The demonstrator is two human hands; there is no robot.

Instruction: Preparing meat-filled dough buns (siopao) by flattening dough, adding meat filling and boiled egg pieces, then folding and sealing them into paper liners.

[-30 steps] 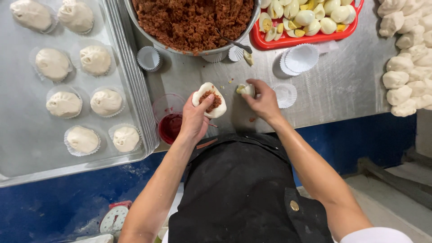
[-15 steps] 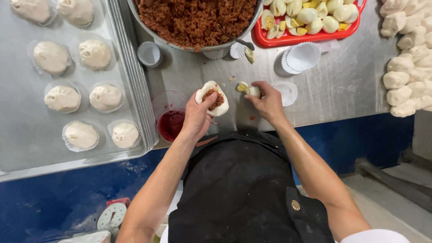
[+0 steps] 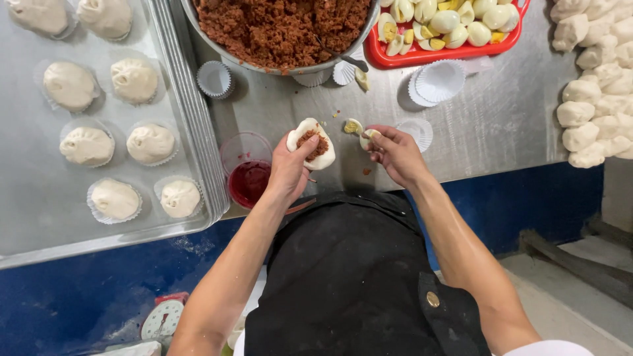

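Since half a second before, little had shifted: both hands stayed at the centre of the frame. The left hand (image 3: 288, 173) had its grip cupped around a flat dough round (image 3: 311, 143) topped with brown filling; the right hand (image 3: 394, 153) pinched an egg wedge (image 3: 367, 137) just right of it, another egg piece (image 3: 353, 126) between them. Below left sat a red cup (image 3: 248, 179) on the steel desk (image 3: 501, 118); the filling bowl (image 3: 280, 29) stood above, the tray of buns (image 3: 39, 204) at left.
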